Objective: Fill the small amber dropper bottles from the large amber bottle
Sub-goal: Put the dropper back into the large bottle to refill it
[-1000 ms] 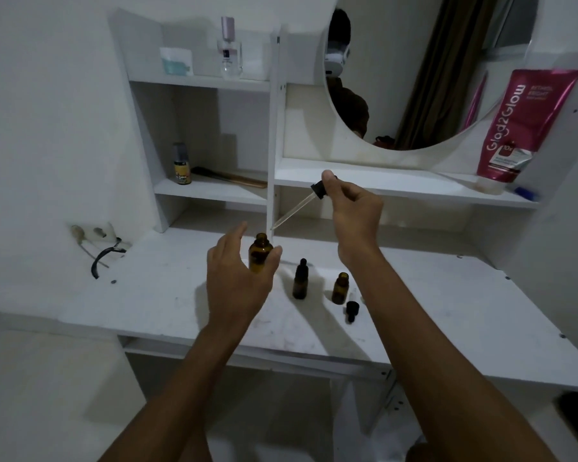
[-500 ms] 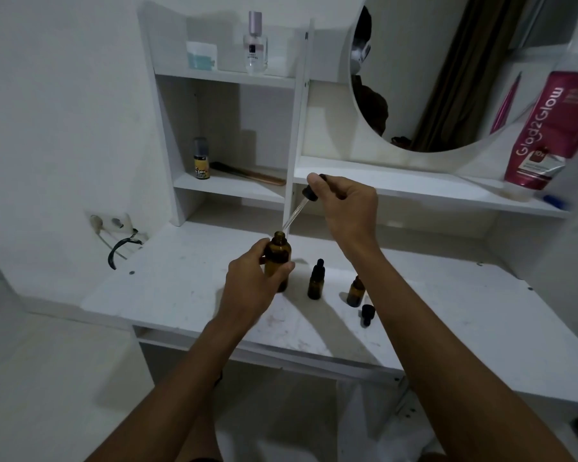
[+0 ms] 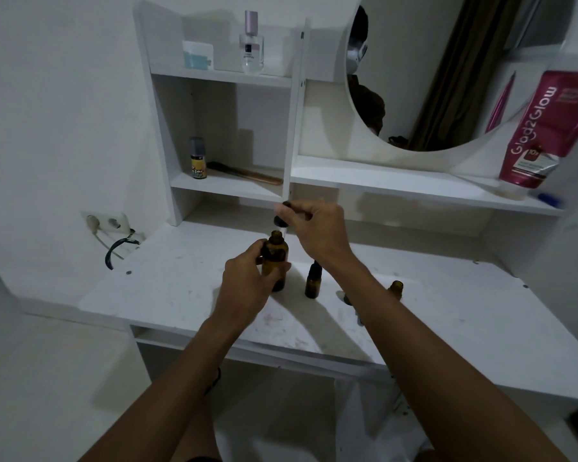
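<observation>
Taking the large amber bottle (image 3: 275, 265) as the landmark, the left hand (image 3: 247, 288), which a second ago was hovering with fingers spread just beside it, is now wrapping its fingers and thumb round the bottle's left side and steadying it upright on the table (image 3: 181, 281). Directly above the bottle's open neck, the dropper (image 3: 278, 221), earlier being held high and slanted well clear of it, is now coming down with its glass tip entering the mouth. Just up and right of the neck, the right hand (image 3: 317, 228) is pinching the dropper's black top between fingertips and thumb. Judging from this, drawing liquid is about to begin, and no small bottle is receiving any yet. Right of the landmark, a capped small bottle (image 3: 312, 282) is standing near it, and farther right an open small bottle (image 3: 395, 288) is peeking over the right forearm. Counting: one large amber bottle, two small amber bottles, one dropper, two hands, both clamped. A dark bit by the forearm may be a loose cap; that is too hidden to tell.
</observation>
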